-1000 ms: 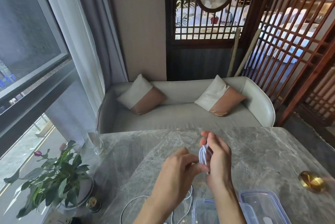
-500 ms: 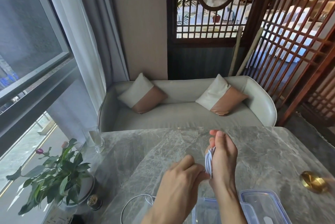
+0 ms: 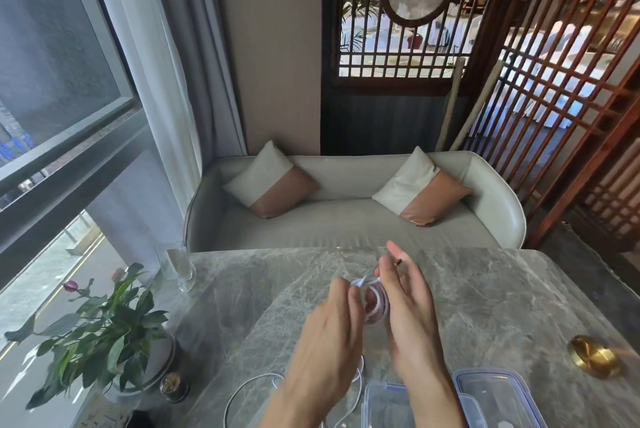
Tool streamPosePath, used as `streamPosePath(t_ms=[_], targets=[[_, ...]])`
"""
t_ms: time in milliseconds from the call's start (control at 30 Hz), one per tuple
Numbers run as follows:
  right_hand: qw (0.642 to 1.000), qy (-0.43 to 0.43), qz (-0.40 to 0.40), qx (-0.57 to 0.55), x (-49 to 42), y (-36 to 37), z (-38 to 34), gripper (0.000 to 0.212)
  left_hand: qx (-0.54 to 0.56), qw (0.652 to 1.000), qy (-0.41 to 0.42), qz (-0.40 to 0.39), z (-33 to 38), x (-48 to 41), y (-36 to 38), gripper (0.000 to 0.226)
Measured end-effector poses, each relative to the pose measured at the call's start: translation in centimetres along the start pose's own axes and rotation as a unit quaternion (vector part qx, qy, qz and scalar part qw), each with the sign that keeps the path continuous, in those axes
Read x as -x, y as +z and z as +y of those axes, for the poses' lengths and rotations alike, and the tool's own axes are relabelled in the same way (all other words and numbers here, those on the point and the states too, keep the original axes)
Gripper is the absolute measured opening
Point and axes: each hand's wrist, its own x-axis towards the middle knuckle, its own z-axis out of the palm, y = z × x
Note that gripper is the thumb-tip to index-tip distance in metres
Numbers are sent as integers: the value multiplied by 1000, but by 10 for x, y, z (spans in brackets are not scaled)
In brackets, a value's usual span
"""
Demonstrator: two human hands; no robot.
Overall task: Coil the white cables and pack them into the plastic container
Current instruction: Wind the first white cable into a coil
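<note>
Soft daylight comes from the large glass window [image 3: 59, 57] on the left, leaving the scene evenly bright. Behind the reddish-brown wooden lattice screen [image 3: 588, 169] the far room blows out white. The grey marble tabletop [image 3: 502, 306] shows a mild sheen. The coiled white cable [image 3: 381, 304] looks overexposed and slightly blurred. Straight lines bow toward the edges.

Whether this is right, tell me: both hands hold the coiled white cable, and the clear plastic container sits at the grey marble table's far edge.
No: the head view shows the clear plastic container at the near edge of the table. Left hand and right hand do hold the coiled white cable.
</note>
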Motion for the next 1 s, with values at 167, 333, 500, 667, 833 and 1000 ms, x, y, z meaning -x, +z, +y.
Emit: streamPosePath(t_ms=[167,333,500,667,833,1000], targets=[[998,55,40,-16,1,3,2,28,-22,998,40,-39,-5,-8,-5,33],[996,84,37,12,0,0,14,34,-54,995,65,-46,-15,-12,-6,31],[994,14,63,89,1,-5,18,25,-28,998,44,-46,-18,-10,1,34],[988,49,-45,142,3,-10,10,46,-71,995,52,-47,-21,-15,0,19],[982,103,-159,8,3,-23,-1,41,-148,983,101,-29,-26,-14,0,28],[979,109,-169,-14,5,-30,-7,34,-137,987,86,0,-22,-13,5,34]])
